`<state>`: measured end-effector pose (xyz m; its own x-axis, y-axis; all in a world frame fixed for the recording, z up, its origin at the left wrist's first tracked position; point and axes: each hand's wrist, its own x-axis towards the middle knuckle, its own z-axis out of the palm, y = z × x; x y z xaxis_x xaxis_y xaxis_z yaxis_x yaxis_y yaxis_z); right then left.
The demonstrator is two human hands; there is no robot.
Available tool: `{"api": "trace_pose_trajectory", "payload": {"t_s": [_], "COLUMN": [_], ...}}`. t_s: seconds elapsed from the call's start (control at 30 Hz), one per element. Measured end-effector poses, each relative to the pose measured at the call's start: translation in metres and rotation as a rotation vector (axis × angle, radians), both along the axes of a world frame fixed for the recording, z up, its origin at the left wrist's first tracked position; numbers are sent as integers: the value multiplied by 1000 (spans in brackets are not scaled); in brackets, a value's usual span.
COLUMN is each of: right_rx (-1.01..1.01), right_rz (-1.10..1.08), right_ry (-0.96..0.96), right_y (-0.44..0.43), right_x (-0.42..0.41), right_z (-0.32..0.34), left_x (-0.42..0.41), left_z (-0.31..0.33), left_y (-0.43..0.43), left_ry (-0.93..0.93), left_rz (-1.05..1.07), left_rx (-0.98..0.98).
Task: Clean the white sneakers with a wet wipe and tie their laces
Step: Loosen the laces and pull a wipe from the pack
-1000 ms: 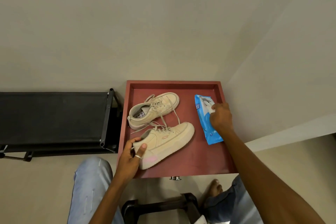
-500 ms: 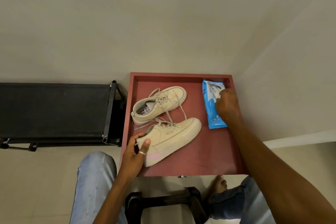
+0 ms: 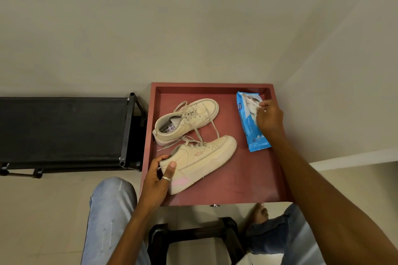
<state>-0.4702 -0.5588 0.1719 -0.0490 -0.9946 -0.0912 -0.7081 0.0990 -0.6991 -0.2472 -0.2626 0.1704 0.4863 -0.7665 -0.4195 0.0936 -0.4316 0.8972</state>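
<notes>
Fingers [image 3: 265, 103] of the right hand [image 3: 269, 118] pinch the crinkly blue wet-wipe pack [image 3: 245, 123]; the left hand [image 3: 157, 176] grips the smooth cream sneaker [image 3: 202, 157] by its heel.

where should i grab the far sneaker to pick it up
Probably by the heel collar of the far sneaker, coming from the tray's left side: its open mouth faces up and its heel points left, toward the left hand, which holds the near sneaker. Its loose laces trail onto that shoe, so lift gently.

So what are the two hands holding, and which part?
The left hand grips the nearer sneaker by its heel. The right hand pinches at the wipe pack near its opening.
</notes>
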Motion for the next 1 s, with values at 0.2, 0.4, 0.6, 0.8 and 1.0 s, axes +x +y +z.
{"api": "trace_pose_trajectory", "payload": {"t_s": [0.2,0.4,0.6,0.8,1.0], "right_rx": [4,75,69,142,179], "right_rz": [-54,-120,-134,-119,-218], "right_ry": [-120,-128,-59,-235,-378], "right_y": [-6,-6,-1,6,14], "right_x": [1,1,1,-3,-9], "right_z": [5,7,6,16,29], "left_x": [0,0,0,-1,-1], "left_z": [-1,-1,0,-1,-2], "left_y": [-2,-2,-1,-1,0], "left_ry": [1,-4,0,-14,-25], "left_rz": [11,7,0,-2,-8], "left_rx": [-4,9,14,22,27]}}
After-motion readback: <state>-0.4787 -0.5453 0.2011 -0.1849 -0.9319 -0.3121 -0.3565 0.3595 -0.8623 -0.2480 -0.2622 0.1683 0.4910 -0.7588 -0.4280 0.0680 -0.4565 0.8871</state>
